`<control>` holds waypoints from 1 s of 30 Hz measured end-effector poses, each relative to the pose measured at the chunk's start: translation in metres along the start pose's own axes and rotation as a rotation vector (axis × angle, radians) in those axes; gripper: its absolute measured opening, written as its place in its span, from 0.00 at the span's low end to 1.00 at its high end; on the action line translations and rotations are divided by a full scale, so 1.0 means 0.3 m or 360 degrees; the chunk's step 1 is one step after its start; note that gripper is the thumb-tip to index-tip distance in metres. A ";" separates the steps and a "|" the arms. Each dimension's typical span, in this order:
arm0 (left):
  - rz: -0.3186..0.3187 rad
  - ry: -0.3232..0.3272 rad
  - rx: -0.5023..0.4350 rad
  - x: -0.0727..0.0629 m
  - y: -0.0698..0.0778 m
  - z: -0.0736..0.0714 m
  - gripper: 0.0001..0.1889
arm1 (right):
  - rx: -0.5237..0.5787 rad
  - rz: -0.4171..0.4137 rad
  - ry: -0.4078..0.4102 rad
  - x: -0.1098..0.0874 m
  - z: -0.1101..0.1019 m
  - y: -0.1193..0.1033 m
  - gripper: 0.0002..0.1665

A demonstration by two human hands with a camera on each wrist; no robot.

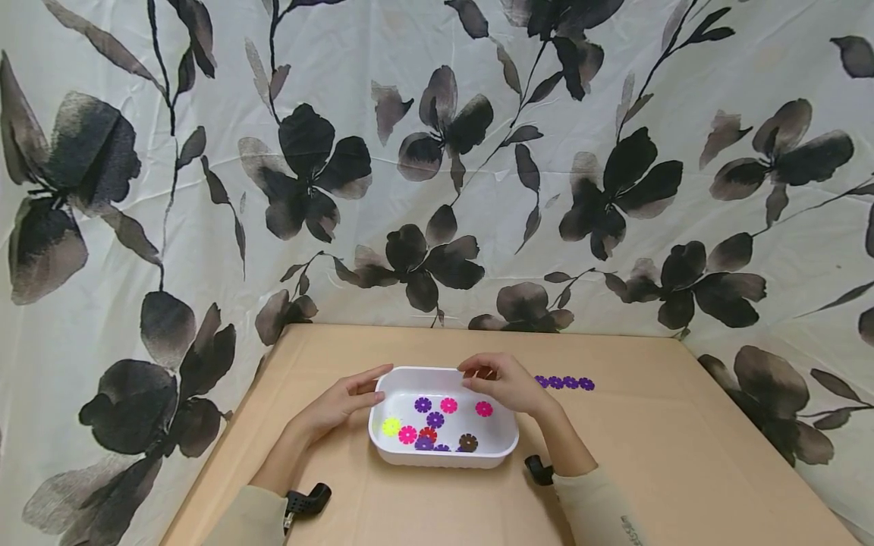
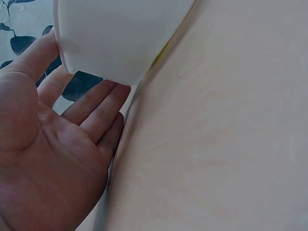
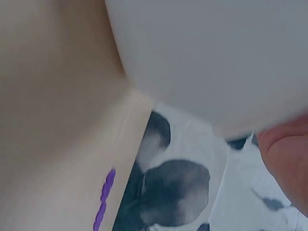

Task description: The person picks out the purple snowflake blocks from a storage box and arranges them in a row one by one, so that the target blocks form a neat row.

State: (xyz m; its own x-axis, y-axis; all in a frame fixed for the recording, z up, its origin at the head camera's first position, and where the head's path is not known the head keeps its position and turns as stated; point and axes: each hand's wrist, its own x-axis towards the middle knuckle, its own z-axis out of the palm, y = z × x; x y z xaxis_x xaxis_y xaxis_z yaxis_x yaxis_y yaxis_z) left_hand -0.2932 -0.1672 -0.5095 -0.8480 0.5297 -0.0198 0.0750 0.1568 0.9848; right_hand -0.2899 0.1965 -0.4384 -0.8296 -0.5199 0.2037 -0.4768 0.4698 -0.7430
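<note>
A white plastic tray [image 1: 447, 459] sits before me on the table, holding several notched, flower-shaped plastic discs. Purple [image 1: 422, 405], pink [image 1: 483, 409], red, yellow [image 1: 391, 427] and brown [image 1: 468, 443] ones show. My left hand [image 1: 344, 398] touches the tray's left end, thumb on the rim and fingers fairly straight along the outside; the left wrist view shows its palm [image 2: 53, 144] facing the tray. Over the back right rim is my right hand [image 1: 504, 383], fingers bent and fingertips close together. I cannot tell whether it pinches a disc.
A row of linked purple discs [image 1: 565, 382] lies on the table right of the tray, seen edge-on in the right wrist view. Behind the tan table [image 1: 642, 440] hangs a white cloth with dark flowers [image 1: 444, 189]. Both wrists wear black devices [image 1: 309, 500].
</note>
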 end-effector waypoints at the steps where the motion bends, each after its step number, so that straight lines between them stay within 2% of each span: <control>1: 0.0003 -0.0002 0.0000 0.000 0.000 0.000 0.34 | -0.0011 -0.0010 -0.0029 0.003 0.013 -0.001 0.14; 6: 0.0005 -0.0012 -0.0016 0.004 0.001 0.001 0.33 | -0.0038 -0.0015 -0.0222 0.015 0.072 -0.021 0.15; 9: -0.0004 -0.0017 -0.0028 0.004 0.003 0.000 0.34 | -0.0143 -0.0043 -0.0327 0.023 0.114 -0.038 0.17; 15: 0.0002 -0.0020 -0.0026 0.002 0.007 -0.001 0.34 | -0.0399 -0.0110 -0.0445 0.039 0.208 -0.074 0.17; 21: 0.0017 -0.0037 -0.0046 0.005 0.007 -0.003 0.34 | -0.0473 -0.0190 -0.0617 0.040 0.259 -0.089 0.15; 25: 0.0016 -0.0032 -0.0041 0.005 0.007 -0.006 0.35 | -0.0547 -0.0183 -0.0660 0.041 0.275 -0.088 0.13; 30: 0.0010 -0.0029 -0.0044 0.006 0.001 -0.008 0.34 | -0.0646 -0.0095 -0.0620 0.042 0.282 -0.091 0.11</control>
State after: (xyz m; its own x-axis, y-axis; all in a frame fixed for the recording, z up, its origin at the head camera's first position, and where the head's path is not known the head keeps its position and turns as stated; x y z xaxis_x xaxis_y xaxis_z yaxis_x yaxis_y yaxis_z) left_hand -0.2960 -0.1683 -0.5088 -0.8378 0.5457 -0.0168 0.0654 0.1309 0.9892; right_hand -0.2628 0.1169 -0.4695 -0.6661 -0.7426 -0.0699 -0.6568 0.6283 -0.4169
